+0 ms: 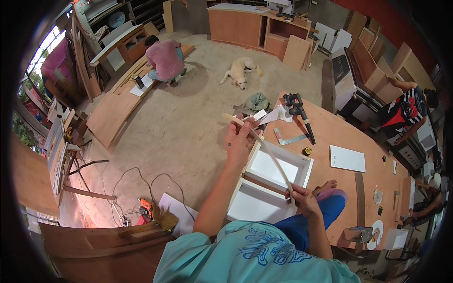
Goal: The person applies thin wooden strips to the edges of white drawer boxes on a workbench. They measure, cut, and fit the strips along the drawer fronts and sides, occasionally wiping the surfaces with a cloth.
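Observation:
A thin, pale wooden-looking strip [278, 163] bends in a gentle arc between my two hands. My left hand [239, 140] is closed around it near its far end, which pokes out beyond the fingers. Lower down, my right hand [304, 200] pinches the near end between thumb and fingers. Beneath the strip, a white box like a drawer [298, 166] sits at the bench edge. A second white drawer box [255, 203] lies nearer to me, partly hidden by my body.
On the wooden worktop [330, 127] are a black blower [296, 104], a metal square [293, 139], a tape measure [306, 151] and a white panel [347, 158]. A dog [240, 70] lies on the floor. One person [165, 59] crouches far left; another [408, 108] works at right.

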